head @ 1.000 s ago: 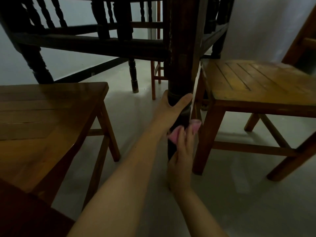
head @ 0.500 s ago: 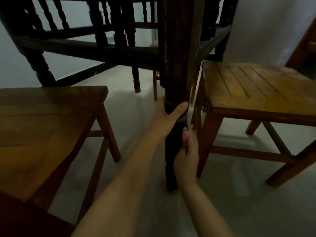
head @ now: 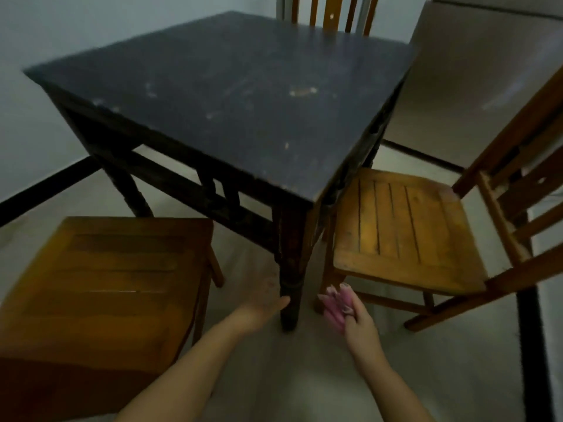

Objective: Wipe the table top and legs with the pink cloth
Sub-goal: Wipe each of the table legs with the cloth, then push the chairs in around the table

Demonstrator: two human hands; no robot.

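Observation:
A dark square table (head: 243, 95) with a scuffed top fills the upper middle of the head view. Its near corner leg (head: 291, 269) stands straight ahead of me. My left hand (head: 263, 300) hangs open just left of that leg, palm up, fingers apart, holding nothing. My right hand (head: 358, 322) is to the right of the leg, off it, shut on the bunched pink cloth (head: 336, 303). The cloth sticks out above my fingers and touches nothing else.
A wooden chair (head: 106, 284) stands close at the lower left and another slatted wooden chair (head: 405, 226) at the right, both tucked near the table corner. A third chair's back (head: 332, 12) shows behind the table. Pale floor (head: 298, 376) lies beneath my arms.
My view has risen from under the table to above it. My left hand has let go of the leg and opened. My right hand has pulled the cloth off the leg to the right.

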